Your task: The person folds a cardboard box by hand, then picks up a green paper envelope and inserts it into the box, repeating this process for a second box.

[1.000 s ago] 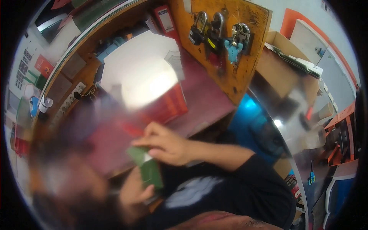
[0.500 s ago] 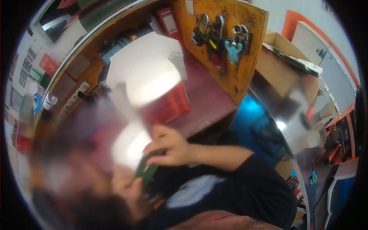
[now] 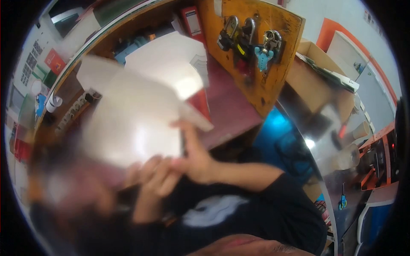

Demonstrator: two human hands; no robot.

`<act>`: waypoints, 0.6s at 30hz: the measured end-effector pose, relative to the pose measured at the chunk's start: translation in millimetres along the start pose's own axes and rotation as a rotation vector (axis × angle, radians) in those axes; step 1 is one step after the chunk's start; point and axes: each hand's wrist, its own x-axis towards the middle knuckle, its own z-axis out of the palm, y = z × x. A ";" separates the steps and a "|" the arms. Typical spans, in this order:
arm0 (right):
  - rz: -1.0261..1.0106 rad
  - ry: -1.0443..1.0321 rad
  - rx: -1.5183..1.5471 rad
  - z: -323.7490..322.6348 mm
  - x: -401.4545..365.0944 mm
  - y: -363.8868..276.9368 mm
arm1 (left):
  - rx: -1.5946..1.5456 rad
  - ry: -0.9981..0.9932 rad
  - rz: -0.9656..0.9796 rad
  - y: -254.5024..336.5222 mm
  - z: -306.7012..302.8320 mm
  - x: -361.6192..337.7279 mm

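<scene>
Over the near left part of the maroon tabletop [image 3: 232, 106], a glossy white card sheet with a cut, flapped outline [image 3: 132, 115] is held up in both bare hands, blurred at its left. The left hand [image 3: 158, 175] is mostly closed, its fingers curled at the sheet's near edge. Just beside it, the right hand [image 3: 194, 160] is half open, gripping the near right corner with one finger stretched along the edge.

Farther off lies a stack of similar white sheets [image 3: 164, 59], partly covered from view, with something red [image 3: 200, 104] at its near side. At the far side stands a red binder [image 3: 192, 23]; to the right of it, padlocks [image 3: 239, 38] and a light-blue figure-shaped key fob [image 3: 263, 58] hang on an orange-brown wooden panel [image 3: 277, 25]. Blue-handled scissors [image 3: 342, 201] lie at the near right.
</scene>
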 end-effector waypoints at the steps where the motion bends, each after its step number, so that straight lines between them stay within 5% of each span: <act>1: -0.036 0.052 -0.128 -8.0 9.5 -3.5 | 0.042 0.162 -0.031 -4.0 13.6 8.2; 3: -0.140 0.163 -0.295 -35.5 34.5 -5.6 | 0.138 0.477 -0.095 -10.4 39.7 16.5; 4: -0.205 0.221 -0.330 -52.0 49.0 -4.9 | 0.183 0.407 -0.169 -17.3 49.1 -7.5; 7: -0.083 0.244 -0.072 -107.5 90.9 -20.7 | -0.286 0.612 -0.412 -52.1 85.4 -17.8; 12: 0.099 0.117 0.175 -165.8 144.2 -24.6 | -0.928 0.312 -0.881 -81.7 152.8 -34.5; 18: 0.214 0.042 -0.096 -162.7 175.0 -9.7 | -1.057 0.182 -0.942 -77.1 181.9 -32.7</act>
